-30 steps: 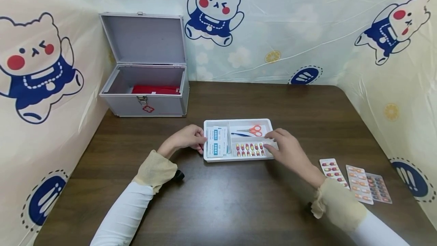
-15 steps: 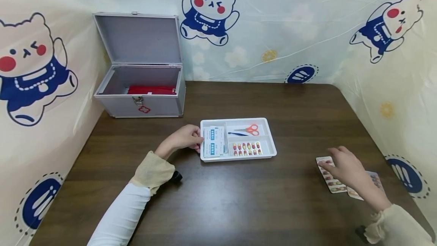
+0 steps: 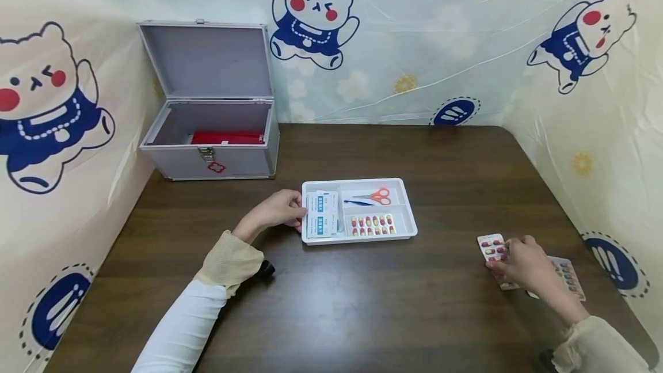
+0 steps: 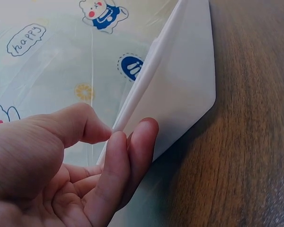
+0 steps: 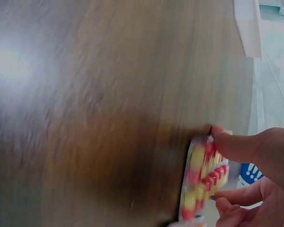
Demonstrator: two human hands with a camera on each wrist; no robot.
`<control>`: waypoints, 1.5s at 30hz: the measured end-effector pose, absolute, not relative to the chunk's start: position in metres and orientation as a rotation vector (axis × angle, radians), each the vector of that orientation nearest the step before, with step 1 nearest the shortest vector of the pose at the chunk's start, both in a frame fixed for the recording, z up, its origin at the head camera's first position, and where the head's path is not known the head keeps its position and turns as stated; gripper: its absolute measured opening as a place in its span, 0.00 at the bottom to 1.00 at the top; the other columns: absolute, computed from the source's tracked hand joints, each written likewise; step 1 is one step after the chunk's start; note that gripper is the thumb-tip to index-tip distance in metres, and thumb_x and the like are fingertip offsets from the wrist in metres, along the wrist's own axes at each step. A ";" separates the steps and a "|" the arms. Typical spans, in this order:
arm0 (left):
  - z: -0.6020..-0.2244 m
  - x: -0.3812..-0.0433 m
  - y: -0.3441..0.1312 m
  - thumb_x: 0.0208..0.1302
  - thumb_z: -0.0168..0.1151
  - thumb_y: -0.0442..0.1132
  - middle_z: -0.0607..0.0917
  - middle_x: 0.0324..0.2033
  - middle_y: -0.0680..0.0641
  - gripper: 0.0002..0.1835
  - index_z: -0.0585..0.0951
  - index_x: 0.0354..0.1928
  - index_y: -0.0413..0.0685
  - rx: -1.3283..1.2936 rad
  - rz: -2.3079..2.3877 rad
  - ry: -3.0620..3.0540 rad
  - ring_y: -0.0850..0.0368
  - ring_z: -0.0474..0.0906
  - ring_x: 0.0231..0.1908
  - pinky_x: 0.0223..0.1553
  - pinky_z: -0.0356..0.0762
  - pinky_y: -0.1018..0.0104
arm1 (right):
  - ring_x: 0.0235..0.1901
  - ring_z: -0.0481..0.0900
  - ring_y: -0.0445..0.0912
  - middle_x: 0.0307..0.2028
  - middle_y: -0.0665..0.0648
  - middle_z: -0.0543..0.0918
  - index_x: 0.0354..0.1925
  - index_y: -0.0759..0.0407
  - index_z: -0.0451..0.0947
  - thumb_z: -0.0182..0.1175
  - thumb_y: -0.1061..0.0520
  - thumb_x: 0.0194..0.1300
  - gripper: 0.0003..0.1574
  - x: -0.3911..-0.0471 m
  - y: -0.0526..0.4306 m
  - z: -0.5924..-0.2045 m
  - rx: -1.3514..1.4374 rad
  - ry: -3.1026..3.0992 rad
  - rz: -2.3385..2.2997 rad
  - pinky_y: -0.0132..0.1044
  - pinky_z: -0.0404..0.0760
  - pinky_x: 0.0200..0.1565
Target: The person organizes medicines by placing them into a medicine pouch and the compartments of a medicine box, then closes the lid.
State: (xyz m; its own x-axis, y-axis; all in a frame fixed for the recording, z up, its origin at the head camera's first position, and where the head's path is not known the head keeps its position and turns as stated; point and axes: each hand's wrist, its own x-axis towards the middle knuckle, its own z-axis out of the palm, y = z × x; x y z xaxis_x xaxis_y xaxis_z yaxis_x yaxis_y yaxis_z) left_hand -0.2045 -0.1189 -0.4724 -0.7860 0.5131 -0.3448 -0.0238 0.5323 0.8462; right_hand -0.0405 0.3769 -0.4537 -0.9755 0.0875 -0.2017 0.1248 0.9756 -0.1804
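Closest to me, at the right of the brown table (image 3: pixel 331 315), my right hand (image 3: pixel 530 266) was on a capsule pack (image 3: pixel 492 244). The pack lay at my fingertips, to the left of my palm, its long axis running away from me with the far end leaning a little left. My right hand was by far the nearer one. My thumb was at the pack's left edge and my fingers at the opposite edge, clamped across its width; I couldn't tell whether it had come off the wood. Another blister pack (image 3: pixel 568 275) showed beyond my wrist, partly covered.

Well to the left and farther off, my left hand (image 3: pixel 277 209) pinched the left rim of a white tray (image 3: pixel 403 220), thumb above, fingers bent beneath. The tray's left compartment held blue-and-white packets (image 3: pixel 320 214), its near right one a second capsule pack (image 3: pixel 373 225), its far right one orange-handled scissors (image 3: pixel 380 195).

Behind stood the silver case (image 3: pixel 228 163), lid up, something red (image 3: pixel 228 138) inside, and behind that the bear-print curtain (image 3: pixel 404 27).
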 end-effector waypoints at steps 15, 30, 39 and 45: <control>-0.475 -0.205 -0.120 0.67 0.60 0.31 0.83 0.26 0.45 0.07 0.72 0.38 0.34 0.385 1.227 2.187 0.61 0.79 0.22 0.29 0.83 0.71 | 0.23 0.71 0.49 0.22 0.58 0.78 0.40 0.76 0.73 0.71 0.54 0.59 0.27 -0.036 0.369 -0.462 0.063 3.034 -0.431 0.40 0.68 0.24; -0.475 -0.208 -0.123 0.69 0.62 0.36 0.84 0.28 0.44 0.09 0.74 0.38 0.37 0.398 1.192 2.177 0.58 0.84 0.24 0.32 0.85 0.67 | 0.27 0.74 0.49 0.30 0.62 0.82 0.48 0.74 0.76 0.58 0.57 0.72 0.18 -0.039 0.361 -0.452 0.095 3.005 -0.651 0.43 0.71 0.30; -0.468 -0.207 -0.123 0.67 0.65 0.36 0.87 0.34 0.42 0.19 0.73 0.54 0.31 0.409 1.144 2.231 0.60 0.83 0.25 0.35 0.85 0.67 | 0.35 0.83 0.52 0.44 0.72 0.86 0.53 0.67 0.72 0.66 0.59 0.65 0.22 -0.045 0.347 -0.447 0.106 3.020 -0.809 0.36 0.75 0.30; -0.467 -0.207 -0.121 0.67 0.65 0.35 0.87 0.35 0.40 0.22 0.72 0.57 0.29 0.419 1.133 2.277 0.61 0.81 0.25 0.34 0.85 0.67 | 0.37 0.82 0.52 0.44 0.70 0.87 0.51 0.61 0.75 0.68 0.58 0.63 0.20 -0.053 0.335 -0.444 0.063 3.059 -0.816 0.40 0.73 0.36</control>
State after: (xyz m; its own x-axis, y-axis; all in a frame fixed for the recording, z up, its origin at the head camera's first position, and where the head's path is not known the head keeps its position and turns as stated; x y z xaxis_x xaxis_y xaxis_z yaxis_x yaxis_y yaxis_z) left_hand -0.2068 -0.1211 -0.4674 -0.7963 0.5000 -0.3406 0.0301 0.5950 0.8032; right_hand -0.0531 0.3349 -0.4439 -0.9989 0.0452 0.0137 0.0323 0.8665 -0.4982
